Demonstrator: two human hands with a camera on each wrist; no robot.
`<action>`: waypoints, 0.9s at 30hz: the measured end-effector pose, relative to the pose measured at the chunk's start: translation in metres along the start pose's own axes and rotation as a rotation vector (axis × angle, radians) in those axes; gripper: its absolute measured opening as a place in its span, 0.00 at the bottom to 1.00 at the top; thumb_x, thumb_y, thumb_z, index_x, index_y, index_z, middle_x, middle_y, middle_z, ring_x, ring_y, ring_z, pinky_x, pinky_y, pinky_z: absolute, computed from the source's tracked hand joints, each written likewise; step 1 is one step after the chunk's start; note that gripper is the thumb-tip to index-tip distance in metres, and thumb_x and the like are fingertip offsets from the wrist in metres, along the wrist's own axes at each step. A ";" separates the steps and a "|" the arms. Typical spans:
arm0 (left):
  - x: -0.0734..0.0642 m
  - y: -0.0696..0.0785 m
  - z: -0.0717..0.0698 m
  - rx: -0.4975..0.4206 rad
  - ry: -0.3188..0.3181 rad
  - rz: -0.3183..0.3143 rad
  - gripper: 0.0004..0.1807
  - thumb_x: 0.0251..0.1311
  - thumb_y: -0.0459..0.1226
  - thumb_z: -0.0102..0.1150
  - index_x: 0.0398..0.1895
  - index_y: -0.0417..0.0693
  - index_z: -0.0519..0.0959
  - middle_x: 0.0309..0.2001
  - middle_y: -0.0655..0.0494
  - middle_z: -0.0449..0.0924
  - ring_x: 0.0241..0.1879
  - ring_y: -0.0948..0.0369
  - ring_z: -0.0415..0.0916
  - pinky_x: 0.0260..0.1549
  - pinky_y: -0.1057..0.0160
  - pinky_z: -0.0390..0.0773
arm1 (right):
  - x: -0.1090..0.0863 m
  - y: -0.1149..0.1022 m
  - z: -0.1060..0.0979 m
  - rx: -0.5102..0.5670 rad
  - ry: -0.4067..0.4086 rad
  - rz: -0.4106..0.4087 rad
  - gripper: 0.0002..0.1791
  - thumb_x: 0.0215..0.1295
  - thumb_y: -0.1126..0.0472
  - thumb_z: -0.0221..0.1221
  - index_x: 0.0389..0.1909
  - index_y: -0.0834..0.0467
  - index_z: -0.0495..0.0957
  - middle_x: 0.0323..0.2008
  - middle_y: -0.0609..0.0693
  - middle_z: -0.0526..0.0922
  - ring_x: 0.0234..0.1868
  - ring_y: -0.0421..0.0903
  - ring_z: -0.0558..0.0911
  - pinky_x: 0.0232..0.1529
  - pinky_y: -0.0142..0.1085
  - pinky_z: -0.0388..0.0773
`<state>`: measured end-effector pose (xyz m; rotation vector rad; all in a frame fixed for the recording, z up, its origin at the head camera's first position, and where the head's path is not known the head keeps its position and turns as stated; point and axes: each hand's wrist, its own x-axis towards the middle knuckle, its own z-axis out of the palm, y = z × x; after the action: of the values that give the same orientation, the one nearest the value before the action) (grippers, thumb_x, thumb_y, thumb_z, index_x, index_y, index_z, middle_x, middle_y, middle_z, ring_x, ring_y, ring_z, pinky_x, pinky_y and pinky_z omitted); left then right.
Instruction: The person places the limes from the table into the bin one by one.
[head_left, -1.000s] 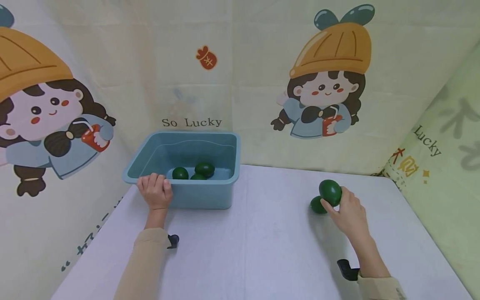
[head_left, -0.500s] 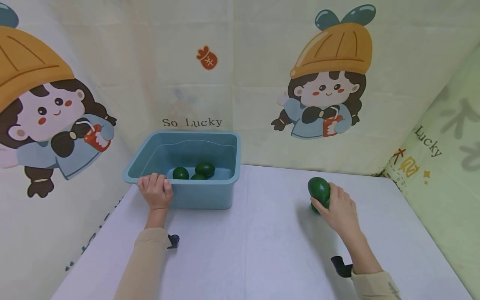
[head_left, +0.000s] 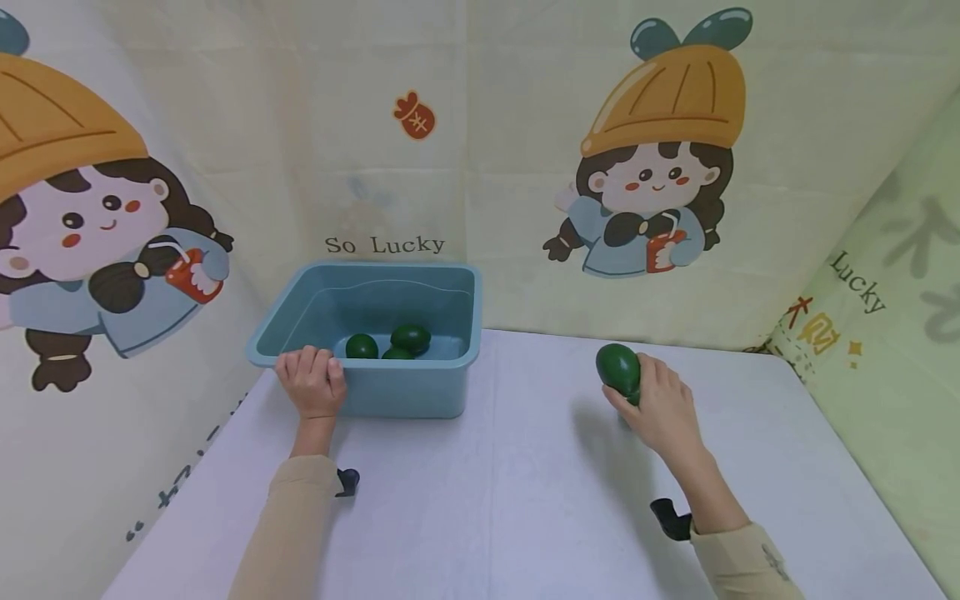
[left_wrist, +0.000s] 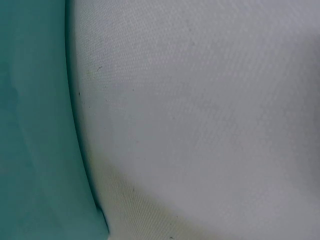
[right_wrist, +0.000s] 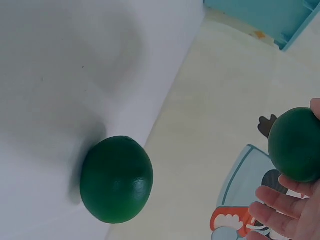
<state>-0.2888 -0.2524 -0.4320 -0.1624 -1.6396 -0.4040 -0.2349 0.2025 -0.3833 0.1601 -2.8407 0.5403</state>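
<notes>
My left hand (head_left: 309, 383) grips the near rim of a blue plastic bin (head_left: 405, 389), fingers curled over the edge. Inside the bin lie three dark green avocados (head_left: 410, 337). In the left wrist view only the bin's wall (left_wrist: 35, 120) and white cloth show; the hand itself is out of that view. My right hand (head_left: 663, 408) holds another avocado (head_left: 618, 368) above the table, pinched between thumb and fingers. The right wrist view shows this held avocado (right_wrist: 295, 145) at its right edge. A further avocado (right_wrist: 116, 180) sits on the table below, mostly hidden by my hand in the head view.
White cloth covers the table (head_left: 525, 500). Behind the bin rises a cream fabric backdrop (head_left: 510, 208) with cartoon prints, and more printed fabric (head_left: 885, 400) hangs along the right side. Black straps stick out at both wrists.
My right hand has moved left and slightly upward with the avocado, passing in front of the one on the table. The left hand keeps its hold on the bin's rim.
</notes>
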 end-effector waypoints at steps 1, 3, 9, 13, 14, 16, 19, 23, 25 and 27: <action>0.000 0.000 0.000 0.001 0.000 -0.001 0.24 0.58 0.45 0.39 0.15 0.35 0.69 0.19 0.41 0.66 0.25 0.46 0.61 0.35 0.46 0.58 | 0.000 -0.001 0.000 0.002 -0.003 0.000 0.40 0.57 0.45 0.55 0.59 0.71 0.56 0.54 0.70 0.64 0.54 0.66 0.64 0.49 0.63 0.59; -0.001 0.000 0.000 0.007 0.001 -0.001 0.25 0.59 0.46 0.38 0.15 0.35 0.69 0.18 0.41 0.66 0.24 0.46 0.61 0.35 0.47 0.58 | 0.001 -0.003 0.000 0.002 -0.008 -0.003 0.40 0.57 0.45 0.55 0.59 0.71 0.56 0.55 0.70 0.64 0.55 0.66 0.63 0.50 0.63 0.58; -0.002 0.000 0.000 0.011 0.003 0.000 0.26 0.61 0.47 0.37 0.15 0.34 0.68 0.18 0.41 0.66 0.24 0.45 0.61 0.35 0.47 0.58 | 0.005 -0.009 0.001 0.008 -0.002 -0.025 0.39 0.56 0.46 0.57 0.59 0.70 0.57 0.55 0.69 0.64 0.56 0.66 0.62 0.52 0.64 0.57; -0.002 0.000 0.000 0.008 0.003 0.002 0.25 0.59 0.46 0.38 0.15 0.34 0.68 0.18 0.41 0.66 0.24 0.45 0.60 0.35 0.46 0.57 | 0.007 -0.012 0.001 0.018 0.006 -0.045 0.39 0.55 0.47 0.58 0.59 0.69 0.57 0.55 0.69 0.64 0.56 0.66 0.62 0.52 0.64 0.56; -0.002 0.000 0.000 0.007 0.002 0.002 0.25 0.59 0.46 0.38 0.15 0.34 0.69 0.18 0.41 0.66 0.24 0.45 0.60 0.35 0.46 0.57 | 0.007 -0.013 0.001 0.019 0.006 -0.047 0.39 0.55 0.47 0.58 0.59 0.69 0.57 0.55 0.68 0.64 0.56 0.66 0.62 0.52 0.64 0.56; -0.001 0.000 0.000 0.006 -0.001 0.002 0.26 0.60 0.46 0.37 0.15 0.34 0.69 0.19 0.41 0.66 0.24 0.45 0.60 0.35 0.46 0.57 | 0.008 -0.015 0.001 0.023 -0.001 -0.048 0.39 0.56 0.47 0.58 0.59 0.69 0.57 0.55 0.68 0.64 0.56 0.66 0.62 0.53 0.64 0.56; -0.001 0.001 0.000 0.006 -0.004 0.003 0.26 0.61 0.47 0.36 0.15 0.34 0.69 0.19 0.41 0.66 0.24 0.45 0.60 0.35 0.46 0.57 | 0.010 -0.018 0.001 0.025 -0.010 -0.047 0.38 0.56 0.47 0.58 0.59 0.68 0.57 0.55 0.68 0.64 0.57 0.65 0.62 0.53 0.63 0.56; -0.001 0.001 -0.001 0.009 -0.006 0.006 0.25 0.60 0.46 0.37 0.16 0.34 0.69 0.19 0.41 0.66 0.24 0.45 0.61 0.35 0.46 0.58 | 0.013 -0.022 0.002 0.026 -0.010 -0.060 0.37 0.56 0.47 0.58 0.58 0.68 0.58 0.55 0.67 0.65 0.56 0.65 0.63 0.54 0.62 0.56; 0.000 0.001 -0.001 0.009 -0.006 0.007 0.25 0.60 0.46 0.37 0.16 0.34 0.69 0.19 0.41 0.66 0.25 0.45 0.61 0.35 0.46 0.57 | 0.015 -0.024 0.001 0.027 -0.007 -0.067 0.37 0.56 0.47 0.58 0.58 0.68 0.58 0.54 0.67 0.65 0.55 0.64 0.63 0.54 0.62 0.57; 0.000 0.001 -0.001 0.011 -0.005 0.007 0.25 0.60 0.46 0.37 0.16 0.34 0.69 0.19 0.41 0.66 0.25 0.45 0.61 0.36 0.46 0.58 | 0.017 -0.027 0.001 0.031 -0.007 -0.070 0.37 0.56 0.47 0.58 0.58 0.68 0.58 0.53 0.67 0.66 0.55 0.64 0.64 0.53 0.62 0.57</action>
<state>-0.2875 -0.2513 -0.4316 -0.1611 -1.6458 -0.3894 -0.2471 0.1760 -0.3703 0.2669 -2.8227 0.5706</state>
